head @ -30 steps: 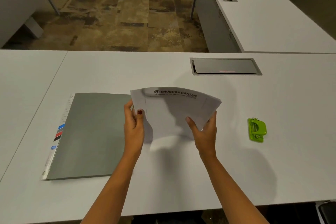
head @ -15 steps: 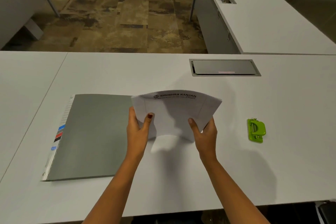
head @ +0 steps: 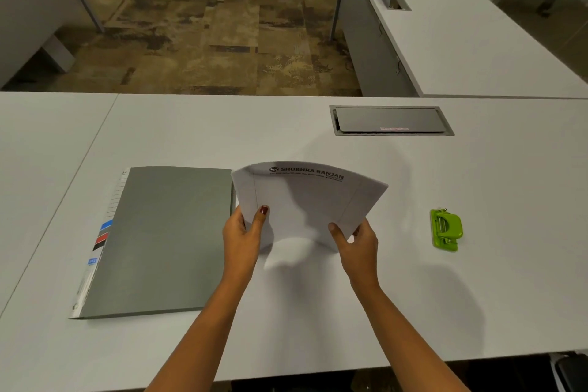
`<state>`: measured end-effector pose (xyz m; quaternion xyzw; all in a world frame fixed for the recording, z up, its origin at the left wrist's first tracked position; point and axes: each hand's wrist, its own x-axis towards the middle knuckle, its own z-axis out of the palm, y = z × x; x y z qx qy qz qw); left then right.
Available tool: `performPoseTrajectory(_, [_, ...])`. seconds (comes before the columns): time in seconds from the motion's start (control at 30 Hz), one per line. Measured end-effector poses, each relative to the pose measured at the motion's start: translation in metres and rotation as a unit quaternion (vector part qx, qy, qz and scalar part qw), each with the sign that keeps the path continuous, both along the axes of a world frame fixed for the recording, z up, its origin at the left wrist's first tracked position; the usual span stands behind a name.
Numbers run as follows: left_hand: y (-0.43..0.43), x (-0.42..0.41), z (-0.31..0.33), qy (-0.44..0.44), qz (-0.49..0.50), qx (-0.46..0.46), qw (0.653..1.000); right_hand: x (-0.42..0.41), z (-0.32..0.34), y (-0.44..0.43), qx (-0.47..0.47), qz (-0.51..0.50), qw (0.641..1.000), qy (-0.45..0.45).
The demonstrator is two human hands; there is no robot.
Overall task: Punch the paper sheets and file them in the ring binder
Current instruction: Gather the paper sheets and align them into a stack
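Observation:
A bundle of white paper sheets [head: 305, 200] with a printed black letterhead is held up off the white desk [head: 318, 312], bowed into an arch. My left hand [head: 243, 237] grips its lower left edge, thumb on the front. My right hand [head: 358, 242] grips the lower right edge the same way. The grey ring binder [head: 159, 239] lies closed and flat just left of the sheets, with coloured index tabs along its left side. A small green hole punch [head: 445, 229] sits on the desk to the right, apart from my hands.
A grey cable hatch [head: 389, 120] is set into the desk behind the sheets. A second white desk [head: 461, 41] runs back on the right, with patterned carpet [head: 206, 41] beyond the far edge. A dark chair part [head: 571, 372] shows at the bottom right corner.
The sheets have stayed arched between both hands; my left thumb has shifted further onto the front of the paper, and the bundle sits slightly lower.

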<state>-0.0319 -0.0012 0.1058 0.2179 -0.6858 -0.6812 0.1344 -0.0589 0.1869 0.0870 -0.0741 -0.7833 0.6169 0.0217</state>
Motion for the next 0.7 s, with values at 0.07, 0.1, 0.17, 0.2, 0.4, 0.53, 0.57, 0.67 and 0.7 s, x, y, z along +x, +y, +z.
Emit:
performPoseTrajectory(0.07, [-0.001, -0.001, 0.001, 0.000, 0.015, 0.004, 1.000, -0.001, -0.002, 0.004, 0.013, -0.010, 1.000, 0.005])
performPoseTrajectory(0.1, [-0.001, -0.001, 0.003, 0.002, 0.024, 0.007, 1.000, -0.001, -0.003, 0.007, 0.017, -0.021, 1.000, 0.007])
performPoseTrajectory(0.17, [-0.002, -0.002, 0.006, 0.010, 0.041, 0.022, 0.999, 0.000, -0.006, 0.012, 0.010, -0.051, 0.999, 0.003])
performPoseTrajectory(0.2, [-0.002, -0.002, 0.007, 0.013, 0.049, 0.036, 0.998, 0.001, -0.009, 0.014, -0.001, -0.066, 0.998, -0.006])
performPoseTrajectory(0.4, [-0.004, -0.007, 0.005, 0.003, 0.092, 0.117, 0.989, 0.006, -0.022, 0.016, -0.180, -0.082, 0.972, -0.130])
performPoseTrajectory(0.53, [0.001, -0.008, 0.005, 0.001, 0.096, 0.204, 0.974, 0.004, -0.026, 0.009, -0.273, 0.016, 0.945, -0.179])
performPoseTrajectory(0.57, [0.002, -0.007, 0.004, 0.000, 0.094, 0.226, 0.969, 0.003, -0.025, 0.007, -0.295, 0.040, 0.939, -0.172])
performPoseTrajectory(0.67, [0.004, -0.004, 0.002, -0.022, 0.083, 0.271, 0.959, -0.001, -0.016, 0.008, -0.317, 0.067, 0.936, -0.136])
performPoseTrajectory(0.7, [0.004, -0.004, 0.000, -0.020, 0.074, 0.284, 0.956, -0.003, -0.012, 0.009, -0.303, 0.067, 0.943, -0.121])
